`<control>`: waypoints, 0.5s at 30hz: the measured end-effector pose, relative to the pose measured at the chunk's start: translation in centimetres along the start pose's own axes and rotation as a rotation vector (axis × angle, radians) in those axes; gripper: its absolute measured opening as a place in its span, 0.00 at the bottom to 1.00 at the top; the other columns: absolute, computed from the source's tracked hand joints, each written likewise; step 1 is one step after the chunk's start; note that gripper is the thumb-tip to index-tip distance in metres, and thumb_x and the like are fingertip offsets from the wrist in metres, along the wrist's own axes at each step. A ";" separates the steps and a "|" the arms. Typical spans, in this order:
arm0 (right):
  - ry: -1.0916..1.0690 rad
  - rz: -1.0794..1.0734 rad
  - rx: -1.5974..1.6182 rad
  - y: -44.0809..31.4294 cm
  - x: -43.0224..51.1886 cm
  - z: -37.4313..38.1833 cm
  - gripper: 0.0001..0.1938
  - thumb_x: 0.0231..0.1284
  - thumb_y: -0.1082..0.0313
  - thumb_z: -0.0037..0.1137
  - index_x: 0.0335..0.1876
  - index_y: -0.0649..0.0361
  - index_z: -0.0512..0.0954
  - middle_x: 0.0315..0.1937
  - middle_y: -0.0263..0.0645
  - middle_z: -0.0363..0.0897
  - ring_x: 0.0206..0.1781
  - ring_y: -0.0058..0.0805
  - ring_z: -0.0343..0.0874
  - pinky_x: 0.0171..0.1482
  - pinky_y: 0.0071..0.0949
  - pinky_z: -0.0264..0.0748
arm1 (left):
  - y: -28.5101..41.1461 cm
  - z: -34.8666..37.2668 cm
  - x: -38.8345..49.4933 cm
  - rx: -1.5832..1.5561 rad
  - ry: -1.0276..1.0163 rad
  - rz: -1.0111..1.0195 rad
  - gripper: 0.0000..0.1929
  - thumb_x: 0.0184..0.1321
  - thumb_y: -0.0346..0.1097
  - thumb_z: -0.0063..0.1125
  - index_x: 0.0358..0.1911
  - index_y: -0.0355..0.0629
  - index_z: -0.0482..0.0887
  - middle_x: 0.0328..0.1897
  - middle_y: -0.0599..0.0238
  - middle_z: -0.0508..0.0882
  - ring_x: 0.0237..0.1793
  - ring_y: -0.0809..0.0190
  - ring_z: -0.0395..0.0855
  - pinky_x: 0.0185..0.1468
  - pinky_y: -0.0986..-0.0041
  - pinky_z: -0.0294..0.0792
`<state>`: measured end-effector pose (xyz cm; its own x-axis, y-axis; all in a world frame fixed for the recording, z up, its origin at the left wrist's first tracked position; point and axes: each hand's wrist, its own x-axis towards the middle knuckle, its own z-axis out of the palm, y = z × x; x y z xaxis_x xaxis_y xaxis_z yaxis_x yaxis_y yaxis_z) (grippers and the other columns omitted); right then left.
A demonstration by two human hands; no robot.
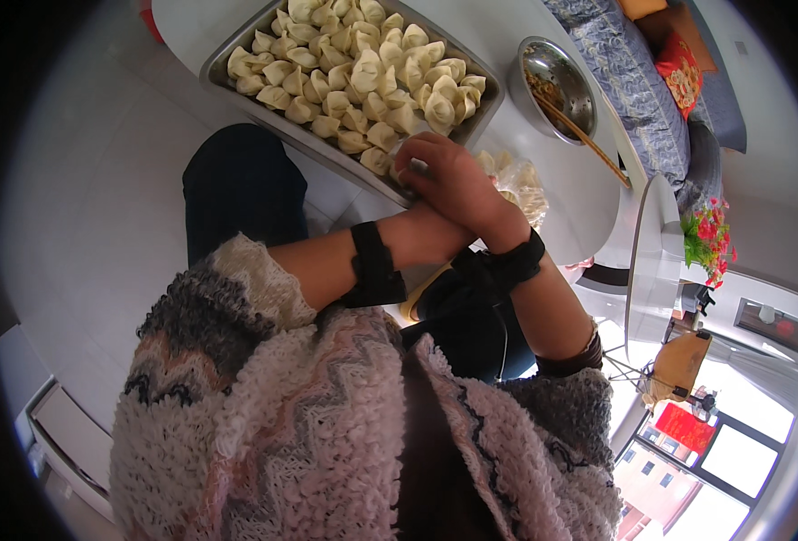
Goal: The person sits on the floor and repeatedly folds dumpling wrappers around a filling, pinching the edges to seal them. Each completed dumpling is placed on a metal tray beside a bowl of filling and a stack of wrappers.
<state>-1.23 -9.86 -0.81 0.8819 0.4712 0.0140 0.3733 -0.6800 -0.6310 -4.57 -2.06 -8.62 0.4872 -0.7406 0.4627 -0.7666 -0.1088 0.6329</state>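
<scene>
My arms are crossed, the right wrist over the left forearm. My right hand (441, 174) is at the near right corner of a metal tray (338, 159), its fingers curled down over the edge beside the folded dumplings (378, 135). Something pale shows between the fingers, but whether they grip a dumpling is unclear. My left hand (493, 180) is mostly hidden behind the right; only a bit of fingertip shows beside a clear plastic bag (524, 189) with pale dough pieces in it. A steel bowl (578, 74) farther right holds minced filling (543, 89) and wooden chopsticks (585, 140).
The tray, bag and bowl are on a white table (575, 216) with a rounded edge. Beyond it stands a sofa (615, 74) with cushions. Red flowers (709, 237) are at the right. My knee (243, 182) is below the tray's near edge. Black straps circle both wrists.
</scene>
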 end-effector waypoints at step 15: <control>0.487 0.163 1.417 2.8 -7.2 -6.4 0.08 0.69 0.72 0.47 0.50 0.60 0.73 0.40 0.37 0.79 0.46 0.29 0.80 0.62 0.41 0.74 | 0.8 -2.8 0.9 0.253 -0.107 0.104 0.12 0.57 0.29 0.53 0.44 0.37 0.82 0.66 0.51 0.71 0.72 0.42 0.61 0.70 0.56 0.61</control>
<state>-4.66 -18.71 2.30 0.9979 0.0254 -0.0591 -0.0637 0.5187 -0.8526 -3.59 -0.97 -5.99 0.3636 -0.8207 0.4407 -0.8967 -0.1801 0.4044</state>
